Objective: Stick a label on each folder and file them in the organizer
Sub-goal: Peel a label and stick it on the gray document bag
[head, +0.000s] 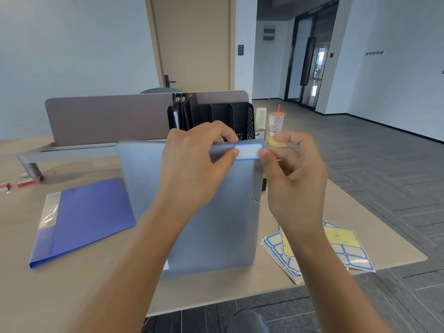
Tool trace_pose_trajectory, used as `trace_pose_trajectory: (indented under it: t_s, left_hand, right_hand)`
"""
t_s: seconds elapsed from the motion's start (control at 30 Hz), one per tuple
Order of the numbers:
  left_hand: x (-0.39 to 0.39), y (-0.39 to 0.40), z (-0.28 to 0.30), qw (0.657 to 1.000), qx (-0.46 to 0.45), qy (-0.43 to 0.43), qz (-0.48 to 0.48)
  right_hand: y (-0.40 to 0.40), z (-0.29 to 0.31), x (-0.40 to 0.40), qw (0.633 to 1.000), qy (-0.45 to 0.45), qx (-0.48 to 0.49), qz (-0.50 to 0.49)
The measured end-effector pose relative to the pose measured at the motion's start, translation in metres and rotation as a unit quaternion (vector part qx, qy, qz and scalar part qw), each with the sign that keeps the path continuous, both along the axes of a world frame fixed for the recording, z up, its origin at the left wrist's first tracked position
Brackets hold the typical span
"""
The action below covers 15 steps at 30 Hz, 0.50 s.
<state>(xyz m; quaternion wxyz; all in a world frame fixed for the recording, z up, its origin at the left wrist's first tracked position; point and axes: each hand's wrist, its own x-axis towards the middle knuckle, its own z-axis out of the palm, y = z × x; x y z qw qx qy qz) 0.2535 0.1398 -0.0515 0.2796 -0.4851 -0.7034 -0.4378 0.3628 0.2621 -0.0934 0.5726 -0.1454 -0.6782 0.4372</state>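
A grey folder (pixel 216 224) stands tilted up on the desk in front of me. My left hand (pixel 192 164) grips its top edge, thumb in front and fingers behind. A white label with a blue border (pixel 248 152) lies at the folder's top right corner. My right hand (pixel 293 174) touches the label's right end with thumb and fingertips. A blue folder (pixel 89 215) lies flat to the left. The black mesh organizer (pixel 240 116) stands behind the grey folder, with several dark folders in its left slots.
Label sheets (pixel 346 248) in blue and yellow lie fanned at the desk's right front edge. A drink cup with a red straw (pixel 275 123) and a white cylinder (pixel 261 116) stand right of the organizer. A grey divider panel (pixel 108 116) runs behind; small red boxes (pixel 28 181) sit far left.
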Motion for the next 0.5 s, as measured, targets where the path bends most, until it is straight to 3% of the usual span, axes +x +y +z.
trace_pose_trajectory:
  t_s: [0.2,0.5]
  left_hand:
    - [0.002,0.0,0.001,1.0,0.002,-0.007,-0.001]
    - [0.001,0.001,0.004,0.999,-0.015,-0.043,-0.001]
  right_hand:
    - [0.007,0.004,-0.003,0.998,-0.008,-0.044,0.046]
    - [0.014,0.003,-0.002,0.997,-0.002,-0.03,0.071]
